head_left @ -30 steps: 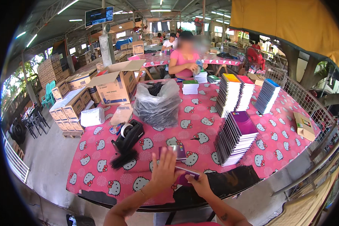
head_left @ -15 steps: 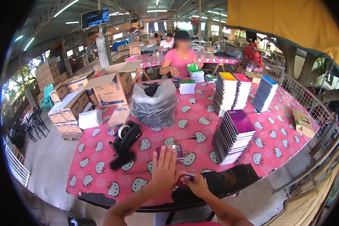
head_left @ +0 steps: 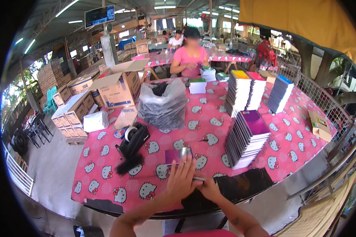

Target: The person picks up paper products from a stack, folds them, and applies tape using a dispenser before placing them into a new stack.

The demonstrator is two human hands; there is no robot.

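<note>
My left hand lies palm down with its fingers stretched out, near the table's front edge. It partly covers a purple notebook, on which a small silvery object rests. Beside it, my right hand is closed on a thin purple notebook, seen nearly edge-on and mostly hidden by my hands. A thin black spiral coil stretches left of my left hand. Further left are a bundle of black bristle-like coils and a black tape dispenser.
A tall stack of purple spiral notebooks stands to my right. Yellow, red and blue stacks stand behind it. A plastic bag of black coils and an open carton sit left. Across the table, a person in pink handles notebooks.
My left hand has moved right and slightly down. The notebook in my right hand has tilted from showing its cover to nearly edge-on. The person opposite has let go of a green notebook.
</note>
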